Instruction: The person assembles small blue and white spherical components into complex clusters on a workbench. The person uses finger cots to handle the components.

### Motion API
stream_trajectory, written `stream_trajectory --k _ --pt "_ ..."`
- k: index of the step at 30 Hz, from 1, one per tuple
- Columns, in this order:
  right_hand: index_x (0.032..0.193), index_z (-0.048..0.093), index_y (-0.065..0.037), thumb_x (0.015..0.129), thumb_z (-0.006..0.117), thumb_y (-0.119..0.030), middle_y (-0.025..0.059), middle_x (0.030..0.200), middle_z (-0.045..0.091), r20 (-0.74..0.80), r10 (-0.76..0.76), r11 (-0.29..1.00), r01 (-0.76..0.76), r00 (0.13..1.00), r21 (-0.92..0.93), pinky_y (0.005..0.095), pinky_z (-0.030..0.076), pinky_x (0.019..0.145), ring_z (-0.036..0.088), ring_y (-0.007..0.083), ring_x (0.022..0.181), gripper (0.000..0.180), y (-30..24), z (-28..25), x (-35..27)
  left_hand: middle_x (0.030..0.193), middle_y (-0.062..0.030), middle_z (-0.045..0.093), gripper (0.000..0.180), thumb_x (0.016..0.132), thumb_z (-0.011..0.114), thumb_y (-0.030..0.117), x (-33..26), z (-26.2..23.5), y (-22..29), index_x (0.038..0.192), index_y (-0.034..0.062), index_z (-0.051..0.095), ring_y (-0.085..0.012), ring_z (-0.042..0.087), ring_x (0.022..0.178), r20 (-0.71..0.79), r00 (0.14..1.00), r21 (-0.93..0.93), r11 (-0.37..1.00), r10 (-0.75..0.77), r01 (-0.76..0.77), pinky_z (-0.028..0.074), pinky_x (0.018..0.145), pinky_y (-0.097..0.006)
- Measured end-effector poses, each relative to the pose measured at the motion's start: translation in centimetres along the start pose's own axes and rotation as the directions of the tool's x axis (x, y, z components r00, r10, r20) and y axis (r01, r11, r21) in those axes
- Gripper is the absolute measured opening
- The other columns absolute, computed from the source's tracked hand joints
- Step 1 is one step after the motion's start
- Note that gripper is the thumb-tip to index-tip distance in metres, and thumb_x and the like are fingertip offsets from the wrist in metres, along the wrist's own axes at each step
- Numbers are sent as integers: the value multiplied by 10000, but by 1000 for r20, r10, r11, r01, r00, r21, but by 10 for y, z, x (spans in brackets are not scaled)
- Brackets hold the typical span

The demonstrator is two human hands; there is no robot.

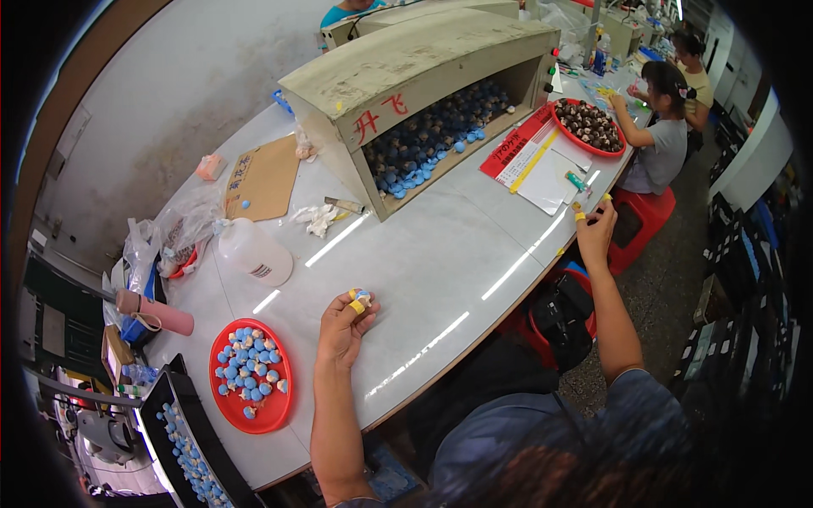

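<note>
My left hand [343, 326] rests on the pale table [423, 262], fingers curled, pinching a small blue-and-tan piece [362, 296] between fingertips wrapped in yellow tape. To its left lies a red tray [251, 375] of small blue and tan pieces. My right hand [595, 233] hovers past the table's right edge with yellow-taped fingers apart, holding nothing I can see. Ahead stands a large open-fronted beige box [398, 80] heaped with dark and blue pieces [432, 135].
A white plastic bottle [254, 251] lies near the tray, a pink flask [154, 312] and plastic bags farther left. A black tray [190, 444] with blue pieces sits lower left. Red-and-white papers [529, 152] and another red tray [590, 125] are far right, where two people sit.
</note>
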State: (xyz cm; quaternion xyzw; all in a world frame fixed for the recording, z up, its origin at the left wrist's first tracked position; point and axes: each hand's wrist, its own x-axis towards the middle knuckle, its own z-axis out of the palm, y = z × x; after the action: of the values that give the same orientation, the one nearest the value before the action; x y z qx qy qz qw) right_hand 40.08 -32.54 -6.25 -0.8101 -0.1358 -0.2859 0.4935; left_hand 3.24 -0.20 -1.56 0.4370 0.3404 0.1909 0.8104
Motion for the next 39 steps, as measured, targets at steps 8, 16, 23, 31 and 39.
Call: stream_trajectory --k 8,16,23,31,39 --pt "959 593 -29 803 625 43 84 819 585 318 -504 838 365 803 406 301 422 558 580 202 671 174 -135 63 -24 1042 -128 659 172 908 609 62 2 -3 0 1066 8 567 -182 672 888 24 1000 -28 1000 -9 10 572 712 -219" --pt "1072 591 -34 761 558 38 148 1000 643 637 -505 810 574 583 118 443 485 851 589 354 1024 321 -192 196 -21 1017 -116 647 198 884 615 38 3 -9 -1 1062 -22 549 -186 661 921 -10 1000 -93 996 6 -7 559 765 -222" --pt "1112 583 -4 800 546 31 131 985 654 620 -474 850 509 625 136 397 515 766 639 304 898 316 -198 196 -26 1031 -112 649 212 888 636 47 -2 -2 1 1071 -11 545 -180 660 935 -69 998 -98 995 16 -23 563 768 -220" --pt "1153 553 26 918 542 -55 55 925 587 876 -379 637 -771 -300 11 215 491 621 590 90 741 249 -264 135 -92 1065 -115 635 250 896 656 65 7 0 -8 1091 3 511 -177 649 964 -40 996 -233 968 81 -88 552 823 -223" --pt "1123 570 13 933 540 -70 66 961 590 930 -324 701 -704 -173 114 219 492 618 570 80 724 209 -260 132 -126 1036 -108 634 246 908 647 68 1 5 -8 1082 1 487 -152 643 939 -36 998 -195 979 60 -66 554 832 -239"
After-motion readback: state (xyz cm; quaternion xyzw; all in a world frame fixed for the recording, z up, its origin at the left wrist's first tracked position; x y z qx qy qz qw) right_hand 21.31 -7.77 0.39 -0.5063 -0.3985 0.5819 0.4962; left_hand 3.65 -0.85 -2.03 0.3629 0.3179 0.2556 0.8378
